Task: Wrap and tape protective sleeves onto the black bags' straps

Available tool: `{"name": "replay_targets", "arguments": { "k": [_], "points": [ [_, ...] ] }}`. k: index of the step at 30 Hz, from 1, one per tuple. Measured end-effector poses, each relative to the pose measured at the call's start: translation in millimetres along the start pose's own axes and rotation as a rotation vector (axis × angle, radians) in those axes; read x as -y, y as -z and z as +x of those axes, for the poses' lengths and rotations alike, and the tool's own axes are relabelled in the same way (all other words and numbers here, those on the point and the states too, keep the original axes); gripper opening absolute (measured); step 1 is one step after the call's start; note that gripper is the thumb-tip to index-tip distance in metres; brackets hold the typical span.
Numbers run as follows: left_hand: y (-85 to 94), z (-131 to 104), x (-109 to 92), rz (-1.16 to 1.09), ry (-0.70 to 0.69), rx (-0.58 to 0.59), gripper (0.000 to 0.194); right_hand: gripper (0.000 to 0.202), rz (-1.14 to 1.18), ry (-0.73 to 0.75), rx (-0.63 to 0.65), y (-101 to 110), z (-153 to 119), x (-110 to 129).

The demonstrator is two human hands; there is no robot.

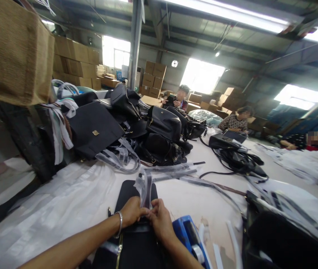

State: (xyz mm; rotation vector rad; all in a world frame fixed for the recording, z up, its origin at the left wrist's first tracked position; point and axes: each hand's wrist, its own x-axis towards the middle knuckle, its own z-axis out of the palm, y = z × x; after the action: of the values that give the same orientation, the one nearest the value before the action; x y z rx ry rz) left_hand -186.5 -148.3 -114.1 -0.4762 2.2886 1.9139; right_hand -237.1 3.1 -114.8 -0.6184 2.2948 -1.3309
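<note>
A black bag (136, 246) lies on the table in front of me, with a gold zipper along its left side. From its upper part rises a loop handle (148, 183) wrapped in clear plastic. My left hand (133, 213), with a silver bracelet at the wrist, pinches the base of this wrapped handle. Closed at the same spot is my right hand (160, 218), its thumb and fingertips against the left ones. Whether a small part sits between the fingertips is hidden. Just right of my right hand is a blue tape dispenser (188, 233).
A heap of black bags (164, 123) covers the table's far left. Plastic-wrapped straps (172, 172) lie ahead of my hands. Another black bag (282, 235) stands at the right. White sheeting (71, 201) spreads on the left. Several people sit farther back, near stacked cartons (153, 80).
</note>
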Motion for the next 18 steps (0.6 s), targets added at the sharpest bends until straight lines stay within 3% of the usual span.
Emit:
{"name": "replay_targets", "arguments": {
  "k": [5,10,15,18],
  "points": [
    [5.7,-1.0,1.4,-0.044,-0.007,0.100,0.015,0.024,0.060,0.028,0.089,12.6,2.5,5.0],
    [1.7,-7.0,-1.3,-0.079,-0.026,0.098,0.010,0.022,0.135,0.062,0.026,27.9,29.6,36.2],
    [-7.4,-13.6,-5.2,-0.098,-0.047,0.052,0.014,0.046,0.325,0.078,0.007,29.4,47.4,70.4],
    [-2.5,-14.4,-8.2,-0.147,-0.059,0.081,0.027,0.051,0.455,0.081,-0.011,39.1,39.1,68.7]
  ]
}}
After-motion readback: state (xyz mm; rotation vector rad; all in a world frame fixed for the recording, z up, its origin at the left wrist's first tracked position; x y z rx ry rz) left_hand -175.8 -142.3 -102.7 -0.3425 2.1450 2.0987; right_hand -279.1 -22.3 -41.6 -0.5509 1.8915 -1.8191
